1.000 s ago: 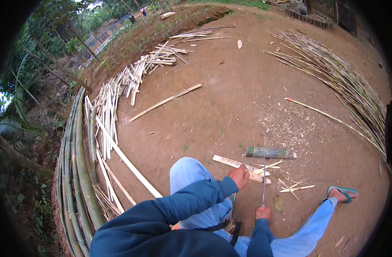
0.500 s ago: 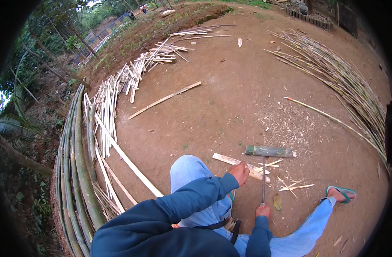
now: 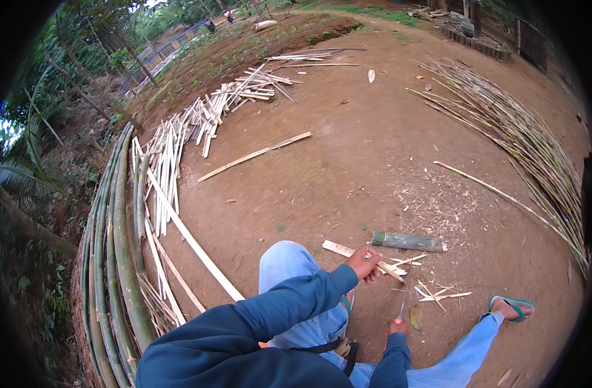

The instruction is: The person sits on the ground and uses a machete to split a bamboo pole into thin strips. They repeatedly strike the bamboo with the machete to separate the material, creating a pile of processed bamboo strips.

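Note:
My left hand is closed over a pale split bamboo piece, whose far end comes out past my fingers to the right. How my fingertips wrap it is partly hidden. In my right hand, lower down and to the right, is the handle of a long-bladed knife. Its narrow blade points away from me, its tip close to the right end of the bamboo piece. Just beyond lies a short green bamboo section on the soil. Thin split slivers are scattered right of the blade.
Long green bamboo poles and a heap of pale split strips lie at left. A bundle of thin sticks lies at right, near a single stick. Wood chips cover the soil ahead. My sandalled foot is out to the right.
The knife has drawn back toward me, its blade now away from the green section and tilted slightly right. My left hand has turned, fingers hanging lower. The whole view has shifted a little.

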